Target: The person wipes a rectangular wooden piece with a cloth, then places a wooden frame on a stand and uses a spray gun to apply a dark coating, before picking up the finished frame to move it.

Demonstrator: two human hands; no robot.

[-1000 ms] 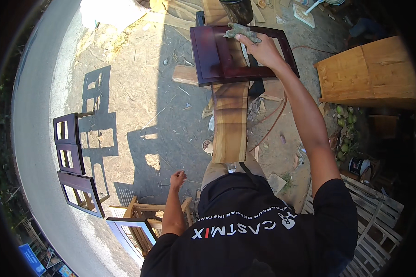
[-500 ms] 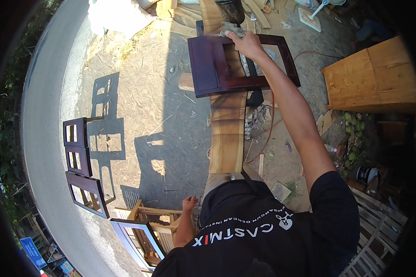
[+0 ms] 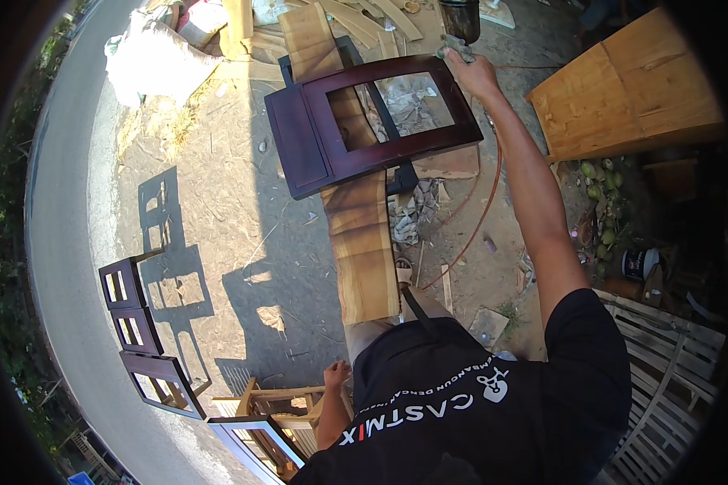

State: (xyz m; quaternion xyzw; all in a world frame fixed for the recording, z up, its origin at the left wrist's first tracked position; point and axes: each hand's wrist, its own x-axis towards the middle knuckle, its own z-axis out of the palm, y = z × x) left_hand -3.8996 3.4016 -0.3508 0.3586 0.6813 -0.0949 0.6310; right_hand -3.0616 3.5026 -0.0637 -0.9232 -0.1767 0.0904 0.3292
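Observation:
A dark reddish-brown wooden frame (image 3: 306,121), with one solid panel and an open window, lies across a long wooden plank (image 3: 360,259). My right hand (image 3: 476,74) reaches far forward, its fingers closed on a grey-green rag (image 3: 456,48) at the frame's far right corner. Down by my left side, well away from the frame, my left hand (image 3: 337,374) hangs with curled fingers and nothing visible in it. Part of a black support (image 3: 403,178) shows under the frame.
Similar dark frames (image 3: 124,284) lean in a row at the left, beside the road. A wooden cabinet (image 3: 627,85) stands far right. A red hose (image 3: 487,214) curves over the ground. Beyond the plank are a black bucket (image 3: 461,20) and wood offcuts (image 3: 368,23).
My right hand with the rag has moved rightward along the frame's far edge to its corner. My view has shifted, so the frame sits further left. The left hand still hangs low.

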